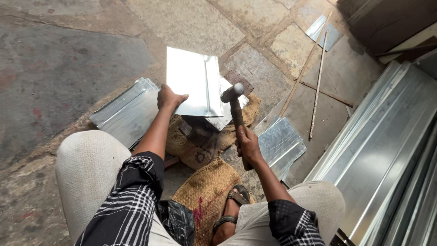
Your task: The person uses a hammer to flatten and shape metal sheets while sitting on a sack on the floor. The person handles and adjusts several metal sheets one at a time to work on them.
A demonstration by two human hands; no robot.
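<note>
The person sits low over a floor of worn grey stone slabs [59,59], stained and cracked along the joints, with their knees spread to either side. The left hand [169,98] grips the near edge of a bright metal sheet [191,84], fingers closed over it; the sheet has a folded ridge down its right side and rests over a dark block on a brown burlap sack [205,182] spread between the legs. The right hand [248,143] is wrapped tight around the handle of a hammer [234,102], whose round head is raised just beside the right edge of the sheet. A stack of similar folded sheets [129,111] lies on the floor to the left, and another stack [280,143] lies to the right, just past the hammer hand. Two thin rods [317,82] lie on the stone further back. Along the right side run long ribbed metal panels [387,150], with a dark wooden board at the top corner.
</note>
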